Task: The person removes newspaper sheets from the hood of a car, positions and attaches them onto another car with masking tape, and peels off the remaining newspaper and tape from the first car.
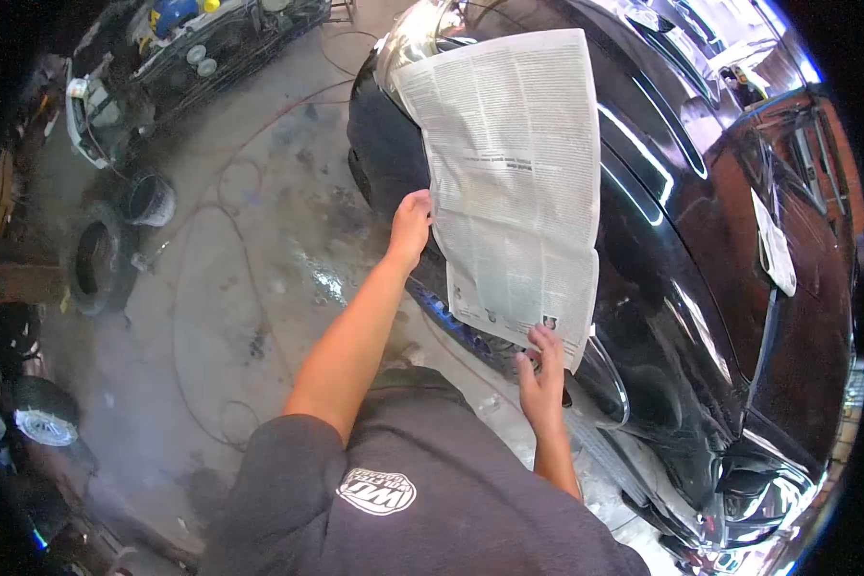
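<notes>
A large sheet of newspaper (518, 182) lies over the front side of a glossy black car (672, 317), with creases across it. My left hand (412, 228) is at the sheet's left edge, its fingertips partly hidden at the paper; whether they grip it cannot be made out. Near the sheet's lower edge is my right hand (543, 372), fingers apart and bent, the fingertips over or against the paper beside a small printed picture. Nothing shows in its grasp.
A tire (99, 259) and a dark bucket (150, 199) stand on the grey floor at the left. Thin hoses (250, 259) loop across the floor. A car part (216, 58) lies at the upper left. Folded paper (775, 248) rests on the car.
</notes>
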`<state>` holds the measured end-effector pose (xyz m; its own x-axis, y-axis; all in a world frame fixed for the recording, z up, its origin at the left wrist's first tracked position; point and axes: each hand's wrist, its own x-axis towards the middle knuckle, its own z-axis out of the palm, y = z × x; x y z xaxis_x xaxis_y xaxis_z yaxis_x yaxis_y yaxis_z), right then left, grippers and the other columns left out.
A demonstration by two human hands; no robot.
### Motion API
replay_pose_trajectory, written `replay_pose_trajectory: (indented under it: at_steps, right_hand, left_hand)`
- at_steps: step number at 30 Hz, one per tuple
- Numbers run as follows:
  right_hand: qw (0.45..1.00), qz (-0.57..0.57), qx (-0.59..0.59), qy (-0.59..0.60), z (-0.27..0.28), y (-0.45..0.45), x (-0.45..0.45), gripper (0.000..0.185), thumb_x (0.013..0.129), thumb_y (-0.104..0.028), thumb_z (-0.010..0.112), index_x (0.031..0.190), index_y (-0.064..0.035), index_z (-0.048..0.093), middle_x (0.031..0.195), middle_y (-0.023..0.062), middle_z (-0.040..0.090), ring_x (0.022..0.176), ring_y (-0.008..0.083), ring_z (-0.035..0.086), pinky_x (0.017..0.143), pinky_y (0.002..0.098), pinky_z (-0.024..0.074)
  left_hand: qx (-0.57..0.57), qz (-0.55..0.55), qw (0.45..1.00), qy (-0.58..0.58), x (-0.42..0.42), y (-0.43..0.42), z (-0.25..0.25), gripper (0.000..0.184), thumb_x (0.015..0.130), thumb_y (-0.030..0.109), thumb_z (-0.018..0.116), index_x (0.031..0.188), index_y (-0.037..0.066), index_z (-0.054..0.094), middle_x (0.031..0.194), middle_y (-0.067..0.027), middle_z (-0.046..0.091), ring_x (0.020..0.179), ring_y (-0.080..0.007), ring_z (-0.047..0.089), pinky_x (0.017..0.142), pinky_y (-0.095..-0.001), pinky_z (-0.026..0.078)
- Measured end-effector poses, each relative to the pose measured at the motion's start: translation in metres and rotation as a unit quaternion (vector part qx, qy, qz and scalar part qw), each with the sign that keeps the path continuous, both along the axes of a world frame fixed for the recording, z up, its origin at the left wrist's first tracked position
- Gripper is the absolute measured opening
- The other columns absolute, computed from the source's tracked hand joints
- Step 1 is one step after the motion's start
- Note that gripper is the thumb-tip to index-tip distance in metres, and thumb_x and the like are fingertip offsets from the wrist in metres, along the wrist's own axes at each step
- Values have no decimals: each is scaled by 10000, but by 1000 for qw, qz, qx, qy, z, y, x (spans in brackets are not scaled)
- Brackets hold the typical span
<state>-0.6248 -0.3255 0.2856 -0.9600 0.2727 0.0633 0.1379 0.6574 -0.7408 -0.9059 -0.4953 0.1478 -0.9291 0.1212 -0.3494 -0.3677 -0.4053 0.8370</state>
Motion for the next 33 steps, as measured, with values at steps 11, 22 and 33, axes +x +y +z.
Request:
replay_pose_trajectory:
  at_steps: [11, 22, 33]
  right_hand:
    - [996, 86, 20, 2, -12, 40, 22, 439, 905, -30, 684, 1327, -4, 567, 1373, 225, 540, 1273, 406, 541, 1076, 432, 439]
    - [989, 145, 18, 5, 23, 18, -24, 354, 929, -80, 677, 1264, 11, 609, 1332, 221, 574, 1235, 402, 568, 1044, 418, 463]
    - [988, 153, 4, 33, 23, -108, -113, 366, 926, -79, 695, 1272, 7, 610, 1366, 217, 557, 1263, 393, 556, 1055, 429, 456]
  left_hand:
    - [-341, 24, 887, 311, -33, 13, -74, 318, 1010, 115, 478, 1184, -93, 643, 988, -118, 762, 971, -195, 692, 880, -297, 495]
    - [-138, -158, 978, 2, -24, -27, 20, 429, 969, 129, 522, 1385, 81, 617, 1413, -47, 601, 1300, -214, 513, 1070, -366, 385]
    - [-50, -245, 963, -103, -72, -43, 22, 268, 939, 177, 574, 1171, 89, 675, 1164, -19, 633, 1119, -178, 548, 973, -370, 470]
